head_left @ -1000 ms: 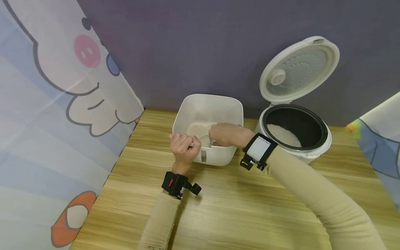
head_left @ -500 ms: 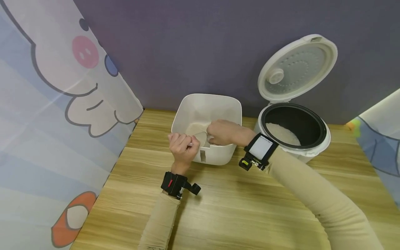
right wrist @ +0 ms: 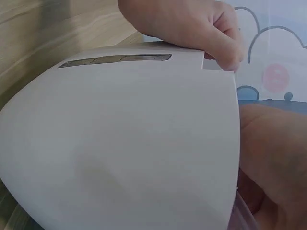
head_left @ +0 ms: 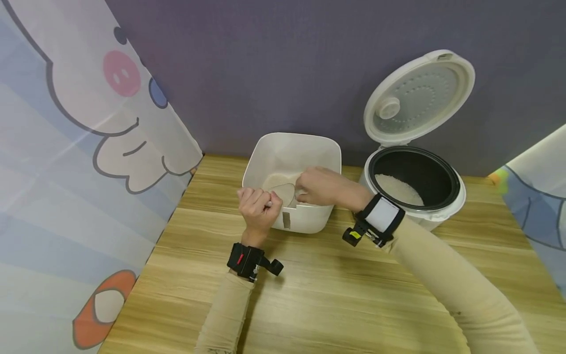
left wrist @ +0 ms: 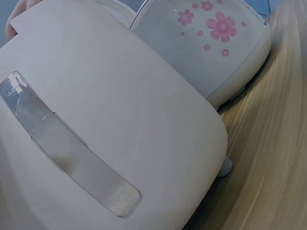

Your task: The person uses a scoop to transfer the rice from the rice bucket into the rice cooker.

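Note:
A white rice bin [head_left: 305, 220] with a clear window strip [left wrist: 72, 148] stands on the table, with rice [head_left: 276, 181] in its bottom. My left hand [head_left: 260, 209] grips the bin's front rim at the left, its fingers curled over the edge; in the right wrist view that left hand [right wrist: 192, 28] is at the rim's notch. My right hand [head_left: 319, 187] reaches inside the bin and holds a clear plastic cup [head_left: 286, 192] by its right side. The right hand's fingertips are partly hidden, and only an edge of the cup [right wrist: 242, 215] shows in the right wrist view.
Right of the bin stands a white rice cooker [head_left: 457, 199] printed with pink flowers. Its lid [head_left: 420, 98] is raised, and rice [head_left: 399, 190] lies in the dark inner pot. A dark wall [head_left: 265, 73] rises behind the wooden table [head_left: 309, 295]; a cartoon curtain [head_left: 79, 196] borders the left.
My right hand has lifted slightly within the bin and its wrist has shifted right. More of the clear cup now shows. The left hand keeps its grip on the rim.

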A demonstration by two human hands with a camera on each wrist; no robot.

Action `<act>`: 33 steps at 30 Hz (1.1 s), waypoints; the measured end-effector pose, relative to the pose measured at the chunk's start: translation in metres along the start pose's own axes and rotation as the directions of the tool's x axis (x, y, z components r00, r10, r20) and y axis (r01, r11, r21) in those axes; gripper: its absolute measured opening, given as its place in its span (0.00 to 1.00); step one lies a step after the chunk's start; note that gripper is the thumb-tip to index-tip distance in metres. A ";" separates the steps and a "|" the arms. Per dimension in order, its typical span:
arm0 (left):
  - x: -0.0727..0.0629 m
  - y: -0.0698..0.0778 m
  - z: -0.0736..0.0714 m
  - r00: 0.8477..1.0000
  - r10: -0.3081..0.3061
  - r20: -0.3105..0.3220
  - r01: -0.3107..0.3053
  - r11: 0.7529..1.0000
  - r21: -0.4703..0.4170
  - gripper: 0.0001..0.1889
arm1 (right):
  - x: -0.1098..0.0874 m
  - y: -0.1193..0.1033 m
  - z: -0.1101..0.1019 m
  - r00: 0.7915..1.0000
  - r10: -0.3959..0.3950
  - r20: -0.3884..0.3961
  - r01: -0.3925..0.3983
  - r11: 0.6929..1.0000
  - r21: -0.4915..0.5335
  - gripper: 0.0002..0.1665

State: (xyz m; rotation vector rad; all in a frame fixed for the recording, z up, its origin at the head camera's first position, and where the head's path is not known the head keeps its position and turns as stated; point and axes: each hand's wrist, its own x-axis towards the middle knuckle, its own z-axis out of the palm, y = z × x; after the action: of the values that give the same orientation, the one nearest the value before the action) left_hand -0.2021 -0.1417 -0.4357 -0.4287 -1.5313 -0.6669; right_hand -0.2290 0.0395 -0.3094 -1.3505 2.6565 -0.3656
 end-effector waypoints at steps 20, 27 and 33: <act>0.000 -0.001 0.000 1.000 0.001 0.011 -0.001 1.000 0.011 0.18 | -0.018 0.004 -0.004 0.990 0.062 -0.124 -0.054 0.996 0.071 0.06; 0.000 -0.001 -0.001 1.000 0.002 0.013 -0.002 1.000 0.014 0.18 | -0.023 0.003 -0.008 0.982 0.049 -0.181 -0.035 0.996 0.081 0.10; -0.001 -0.001 -0.001 1.000 -0.005 0.012 0.005 1.000 -0.001 0.18 | -0.027 0.004 -0.009 0.971 0.081 -0.225 -0.058 0.993 0.106 0.06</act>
State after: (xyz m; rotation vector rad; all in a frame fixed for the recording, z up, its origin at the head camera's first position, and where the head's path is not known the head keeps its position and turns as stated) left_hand -0.2015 -0.1430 -0.4364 -0.4309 -1.5438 -0.6704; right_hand -0.2178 0.0648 -0.3018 -1.2513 2.8163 -0.6733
